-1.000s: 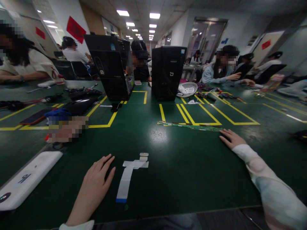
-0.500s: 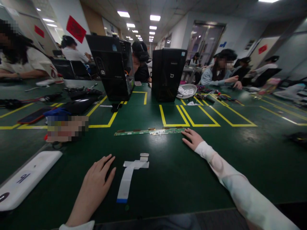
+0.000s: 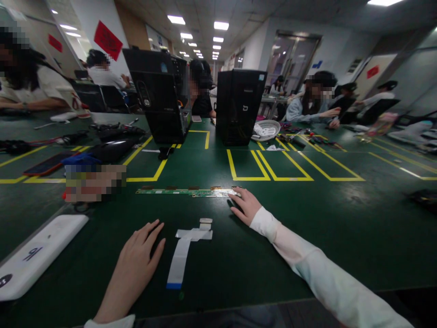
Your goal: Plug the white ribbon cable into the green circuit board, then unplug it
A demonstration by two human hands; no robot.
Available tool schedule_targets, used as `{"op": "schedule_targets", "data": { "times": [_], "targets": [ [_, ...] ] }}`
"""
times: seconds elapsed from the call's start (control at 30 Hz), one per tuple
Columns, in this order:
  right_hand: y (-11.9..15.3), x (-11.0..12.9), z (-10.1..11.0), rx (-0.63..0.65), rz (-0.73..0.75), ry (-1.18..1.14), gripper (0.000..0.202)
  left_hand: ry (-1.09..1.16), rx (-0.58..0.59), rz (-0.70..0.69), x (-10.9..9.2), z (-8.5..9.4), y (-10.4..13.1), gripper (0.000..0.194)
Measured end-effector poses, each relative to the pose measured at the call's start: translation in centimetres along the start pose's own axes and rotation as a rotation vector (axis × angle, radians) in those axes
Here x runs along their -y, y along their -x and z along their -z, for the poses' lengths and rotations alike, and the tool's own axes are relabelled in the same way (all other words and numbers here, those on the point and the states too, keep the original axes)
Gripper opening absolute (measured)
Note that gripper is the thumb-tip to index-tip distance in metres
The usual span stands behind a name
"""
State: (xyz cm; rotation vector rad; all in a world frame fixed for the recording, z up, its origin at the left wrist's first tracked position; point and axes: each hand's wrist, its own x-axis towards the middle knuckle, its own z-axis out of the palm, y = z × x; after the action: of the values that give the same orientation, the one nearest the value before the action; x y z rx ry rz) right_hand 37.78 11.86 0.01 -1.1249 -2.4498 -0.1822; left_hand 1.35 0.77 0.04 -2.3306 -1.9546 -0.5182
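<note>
A long, narrow green circuit board (image 3: pixel 180 192) lies flat on the green table, running left to right. My right hand (image 3: pixel 246 206) rests its outstretched fingertips on the board's right end, the thumb held apart below the edge. Nearer to me is a white flat ribbon cable (image 3: pixel 179 264) with a blue-tipped end, a crosspiece and a small connector at its top. Just left of this cable, my left hand (image 3: pixel 138 255) lies palm down on the table, fingers spread and holding nothing.
A white power-bank-like case (image 3: pixel 44 255) is at the left edge. Two black computer towers (image 3: pixel 157 100) stand at the back. Beside them is a white basket (image 3: pixel 266 131). Yellow tape lines (image 3: pixel 235 166) mark the table. Cables and tools lie left and right; several people sit around.
The circuit board has slid left and slightly toward me, with my right hand moving along at its right end. My left hand and the ribbon cable stay in place.
</note>
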Motion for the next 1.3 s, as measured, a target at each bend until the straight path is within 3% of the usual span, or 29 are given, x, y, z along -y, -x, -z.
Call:
{"op": "schedule_targets", "data": {
  "times": [0.13, 0.3, 0.63, 0.97, 1.1, 1.3],
  "targets": [
    [-2.0, 1.6, -1.3, 0.025, 0.036, -0.060, 0.050, -0.012, -0.004, 0.002, 0.0, -0.1, 0.0, 0.057],
    [-3.1, 2.3, -2.1, 0.103, -0.021, -0.059, 0.055, -0.022, 0.010, -0.003, 0.1, -0.1, 0.0, 0.058],
    [-2.3, 1.6, -2.0, 0.088, 0.084, -0.163, 0.047, -0.007, -0.003, 0.001, -0.3, 0.2, 0.0, 0.053],
    [-1.1, 2.9, -3.1, 0.053, 0.060, -0.130, 0.047, 0.027, 0.002, 0.002, -0.6, 0.4, 0.1, 0.052],
    [-1.2, 3.0, -2.8, 0.081, 0.070, -0.114, 0.049, 0.078, 0.068, -0.151, -1.7, 1.5, -0.2, 0.050],
    [-1.3, 3.2, -1.7, 0.130, 0.061, -0.111, 0.048, 0.177, 0.216, -0.483, -5.7, 4.3, -2.7, 0.045]
  ]
}}
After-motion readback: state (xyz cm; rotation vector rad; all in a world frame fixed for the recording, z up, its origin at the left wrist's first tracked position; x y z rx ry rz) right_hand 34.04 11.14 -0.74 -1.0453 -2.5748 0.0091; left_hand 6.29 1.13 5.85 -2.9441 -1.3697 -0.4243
